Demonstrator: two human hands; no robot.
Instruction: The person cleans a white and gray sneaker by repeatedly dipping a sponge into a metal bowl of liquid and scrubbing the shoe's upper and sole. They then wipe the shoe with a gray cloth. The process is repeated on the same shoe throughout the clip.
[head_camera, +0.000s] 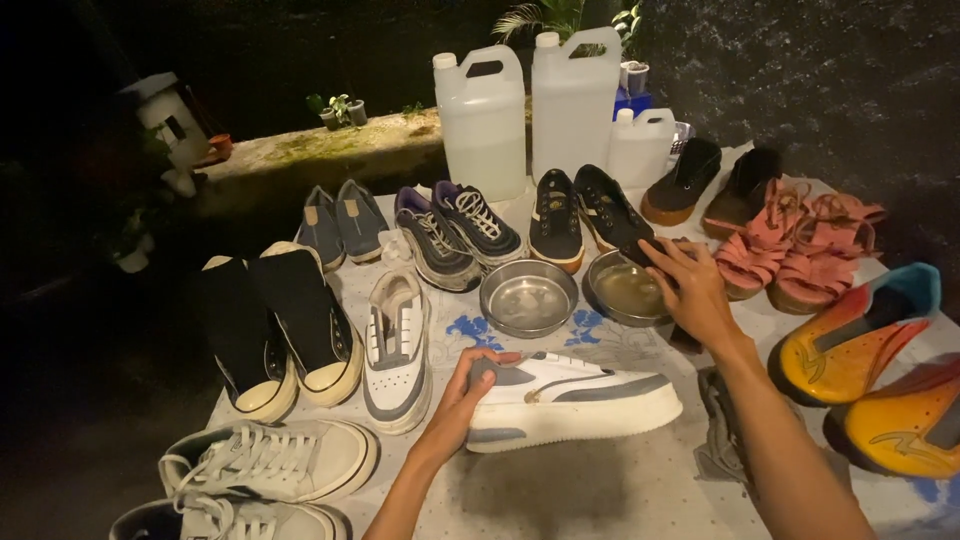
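A white-and-grey sneaker (565, 400) is laid on its side on the patterned tablecloth (600, 490), near the front edge, and is gripped at the heel by the left hand (462, 392), fingers curled closed around it with the forearm angled up from below. The right hand (690, 290) is stretched forward, wrist bent, and is closed on a dark brush (645, 250) held over the rim of a steel bowl of murky liquid (628, 290). An empty steel bowl (528, 297) is placed just beside it.
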